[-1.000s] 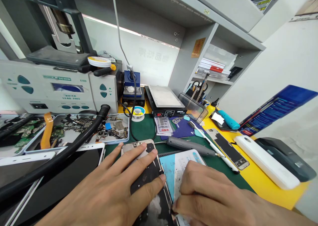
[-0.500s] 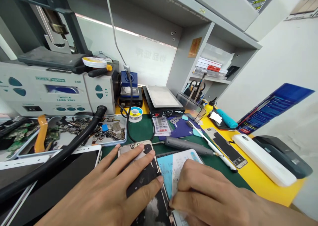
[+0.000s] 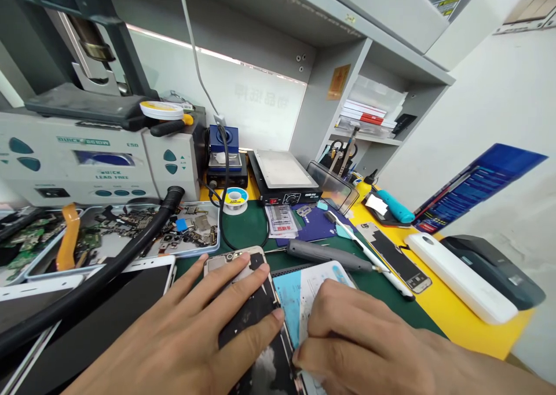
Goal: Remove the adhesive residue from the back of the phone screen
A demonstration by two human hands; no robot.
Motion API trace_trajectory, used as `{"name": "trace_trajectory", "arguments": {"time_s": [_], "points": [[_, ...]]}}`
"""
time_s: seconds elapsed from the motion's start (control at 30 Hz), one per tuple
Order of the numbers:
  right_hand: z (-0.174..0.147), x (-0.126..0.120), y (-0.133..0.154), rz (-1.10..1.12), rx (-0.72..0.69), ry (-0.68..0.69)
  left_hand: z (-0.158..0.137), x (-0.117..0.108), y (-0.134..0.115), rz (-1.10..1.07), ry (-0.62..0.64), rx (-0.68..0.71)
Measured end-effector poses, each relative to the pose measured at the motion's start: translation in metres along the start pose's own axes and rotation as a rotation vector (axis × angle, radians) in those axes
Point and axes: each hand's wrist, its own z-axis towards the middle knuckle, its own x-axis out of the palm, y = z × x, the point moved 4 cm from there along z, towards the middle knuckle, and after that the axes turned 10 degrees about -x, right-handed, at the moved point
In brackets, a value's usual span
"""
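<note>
An opened phone frame, dark inside with a pale rim, lies at the bottom centre. Across it rests my left hand, fingers spread flat and pressing on its surface. My right hand is closed in a pinch at the frame's right edge, low down; whatever lies between thumb and fingers is hidden. Beneath the phone and right hand is a blue and white printed sheet. Just beyond the sheet lies a grey electric screwdriver-like tool.
A black hose crosses white phones at left. Behind are a parts tray, a hot air station, a solder spool and a heating plate. To the right lie a white brush and another phone part.
The whole view has shifted slightly. My left hand still lies flat on the phone, and my right hand stays pinched at its edge, barely moved.
</note>
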Motion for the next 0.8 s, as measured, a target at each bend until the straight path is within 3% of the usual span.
{"name": "trace_trajectory", "arguments": {"time_s": [0.1,0.3,0.53,0.67,0.8], "points": [[0.0000,-0.0004,0.0007,0.015,-0.001,0.035,0.0002,-0.0009,-0.0007,0.000,0.010,0.002],[-0.0026,0.0033,0.0002,0.005,-0.031,-0.023,-0.0021,0.0008,-0.0014,0.070,0.009,0.017],[-0.0033,0.0032,-0.0008,0.005,0.007,0.016,-0.0035,0.0023,-0.0015,0.020,0.029,-0.008],[-0.0043,0.0036,-0.0009,0.016,0.014,-0.007,-0.0022,0.0020,-0.0020,-0.025,-0.023,0.000],[-0.0054,0.0052,-0.0019,0.014,0.003,0.009,-0.0035,0.0022,-0.0017,0.044,0.031,0.001]]}}
